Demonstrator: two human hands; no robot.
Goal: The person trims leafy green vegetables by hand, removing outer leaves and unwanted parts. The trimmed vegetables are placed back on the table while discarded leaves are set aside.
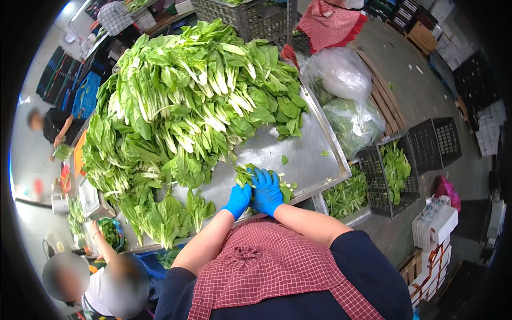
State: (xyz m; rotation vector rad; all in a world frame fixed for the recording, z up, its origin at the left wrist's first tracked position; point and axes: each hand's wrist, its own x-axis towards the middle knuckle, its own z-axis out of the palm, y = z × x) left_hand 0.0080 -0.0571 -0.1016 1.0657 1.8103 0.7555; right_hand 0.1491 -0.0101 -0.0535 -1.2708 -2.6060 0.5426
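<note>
Both of my hands wear blue gloves and are close together at the near edge of a metal table [308, 136]. My left hand [239, 200] is closed around a small clump of leafy greens [242, 177]. Touching it, my right hand [265, 193] lies palm down over the greens, its fingers curved forward. What lies under the right palm is hidden. Loose leaves [289, 192] stick out beside the right hand. Beyond my hands, a large heap of leafy greens with pale stems [188, 96] covers much of the table.
Clear plastic bags of greens [352, 124] stand right of the table, near black crates [384, 180]. A co-worker in a white top [98, 292] reaches toward greens at lower left. Another person [58, 124] is farther left. A grey crate [244, 18] stands behind the heap.
</note>
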